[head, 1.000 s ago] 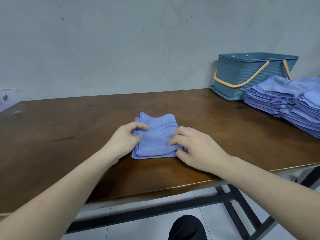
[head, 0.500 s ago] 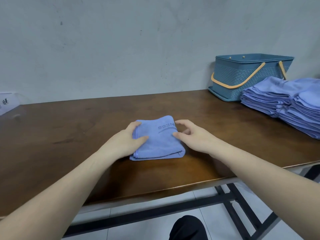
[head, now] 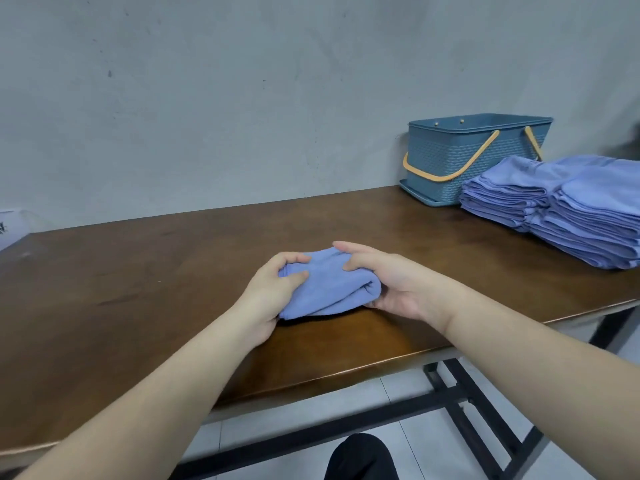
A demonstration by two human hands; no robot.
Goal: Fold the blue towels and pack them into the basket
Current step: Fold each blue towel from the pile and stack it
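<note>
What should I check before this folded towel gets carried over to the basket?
1. Left hand has a grip on the folded towel: ok.
2. Right hand holds its other end: ok.
3. Fold holds together as a compact bundle: ok.
4. Basket stands upright at the table's far right: ok.
5. Room inside the basket: cannot tell, its inside is hidden.
6. Towel stacks beside the basket leave its top open: ok.
</note>
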